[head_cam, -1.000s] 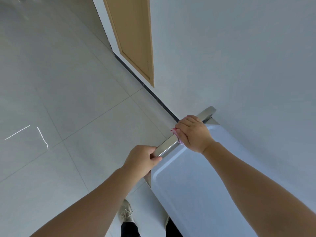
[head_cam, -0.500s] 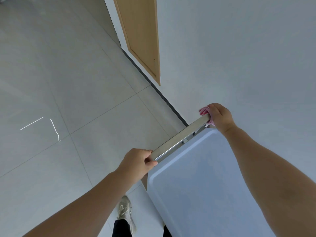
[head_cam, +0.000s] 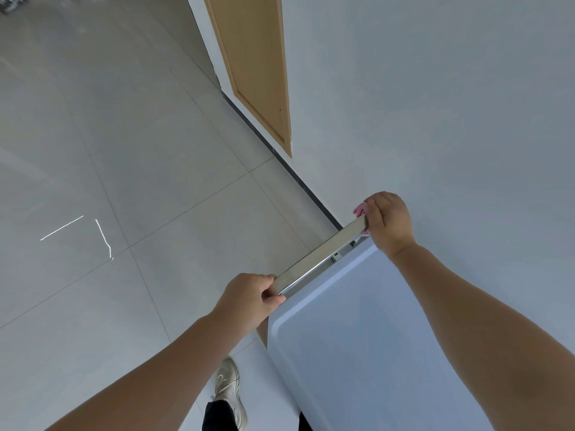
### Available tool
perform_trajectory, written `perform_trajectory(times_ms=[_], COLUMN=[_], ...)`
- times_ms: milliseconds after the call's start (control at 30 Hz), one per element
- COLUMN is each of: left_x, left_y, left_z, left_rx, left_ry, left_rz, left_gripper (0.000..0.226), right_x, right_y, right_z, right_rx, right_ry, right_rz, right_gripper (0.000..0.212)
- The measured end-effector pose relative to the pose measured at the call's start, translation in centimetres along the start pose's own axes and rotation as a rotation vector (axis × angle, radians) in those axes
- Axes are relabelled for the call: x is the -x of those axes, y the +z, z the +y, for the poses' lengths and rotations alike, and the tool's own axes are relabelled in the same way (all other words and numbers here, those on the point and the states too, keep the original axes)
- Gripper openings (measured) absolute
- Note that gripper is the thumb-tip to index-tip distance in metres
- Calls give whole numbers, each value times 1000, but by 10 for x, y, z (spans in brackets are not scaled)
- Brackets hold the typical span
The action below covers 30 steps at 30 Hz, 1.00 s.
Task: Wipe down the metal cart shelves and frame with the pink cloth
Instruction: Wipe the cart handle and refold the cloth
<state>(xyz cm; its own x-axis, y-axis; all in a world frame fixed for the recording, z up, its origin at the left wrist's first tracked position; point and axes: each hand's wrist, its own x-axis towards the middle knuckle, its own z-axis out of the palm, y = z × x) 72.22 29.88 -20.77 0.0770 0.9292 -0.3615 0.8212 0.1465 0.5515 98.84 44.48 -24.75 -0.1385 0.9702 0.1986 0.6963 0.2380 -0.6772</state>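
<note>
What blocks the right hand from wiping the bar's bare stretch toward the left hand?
Likely nothing, so yes: the right hand holds the pink cloth at the far end of the bar, which lies bare up to the left hand gripping its near end.

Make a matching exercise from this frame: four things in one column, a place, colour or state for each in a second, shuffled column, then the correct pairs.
Column 1
1. left hand
2. right hand
3. pink cloth
4. door

Column 2
A. bunched at the far end of the bar, mostly hidden under a hand
B. grips the near end of the metal handle bar, bare, no cloth
C. light brown wood, at the top of the view
D. holds the cloth against the bar's far end, close to the wall

Pairs: 1-B, 2-D, 3-A, 4-C
</note>
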Motion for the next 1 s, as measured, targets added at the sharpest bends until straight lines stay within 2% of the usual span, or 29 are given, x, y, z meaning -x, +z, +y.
perform_trajectory(times_ms=[133,267,467,633,767,1000], left_x=[1,1,4,24,46,80], left_y=[-1,0,-4,-10,-17,-18], left_z=[1,1,-2,-21,-45,-72], left_rx=[5,14,56,-17,-9,95], left_ry=[-1,-8,13,10,-32,-88], left_rz=[4,10,-36,-6,6,34], left_gripper=[28,27,23,40,36,24], right_x=[16,48,63,63,73,110], right_y=[13,37,45,42,46,76], right_z=[-12,-48,-67,-71,-84,-130], right_rx=[184,264,268,316,343,420], right_ry=[-170,-304,-312,-278,-259,-325], right_rz=[84,52,3,-21,-56,-122], right_gripper=[29,21,23,30,35,31])
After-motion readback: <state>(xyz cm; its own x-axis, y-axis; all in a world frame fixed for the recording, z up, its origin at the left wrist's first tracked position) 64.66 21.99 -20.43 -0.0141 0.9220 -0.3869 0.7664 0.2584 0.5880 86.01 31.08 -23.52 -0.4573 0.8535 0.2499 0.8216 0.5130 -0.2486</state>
